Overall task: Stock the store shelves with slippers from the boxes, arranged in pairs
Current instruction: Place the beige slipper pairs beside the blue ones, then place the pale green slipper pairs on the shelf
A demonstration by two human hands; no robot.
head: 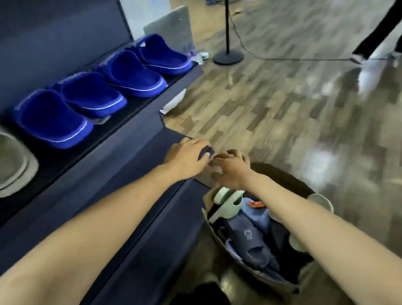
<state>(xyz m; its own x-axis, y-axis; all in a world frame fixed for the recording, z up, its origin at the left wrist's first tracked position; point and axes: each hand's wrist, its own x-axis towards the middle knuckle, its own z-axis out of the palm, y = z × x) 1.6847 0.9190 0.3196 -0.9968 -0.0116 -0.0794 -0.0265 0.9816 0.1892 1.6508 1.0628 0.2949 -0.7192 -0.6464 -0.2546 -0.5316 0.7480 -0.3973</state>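
Several bright blue clogs (pixel 90 93) stand in a row on the dark shelf (pixel 112 127), with grey slippers (pixel 1 159) to their left. On the floor stands a cardboard box (pixel 259 275) holding a navy slipper (pixel 250 238), a pale green slipper (pixel 227 201) and others. My left hand (pixel 187 155) is at the end of the lower ledge, its fingers closed around a dark navy piece (pixel 206 152) that looks like a slipper, blurred. My right hand (pixel 230 170) hovers right beside it above the box's far edge, fingers spread and empty.
A black stand with a round base (pixel 228 56) and a trailing cable rises from the wooden floor beyond the shelf. Another person's legs (pixel 386 35) are at the top right. A grey board (pixel 170 26) leans at the shelf's far end.
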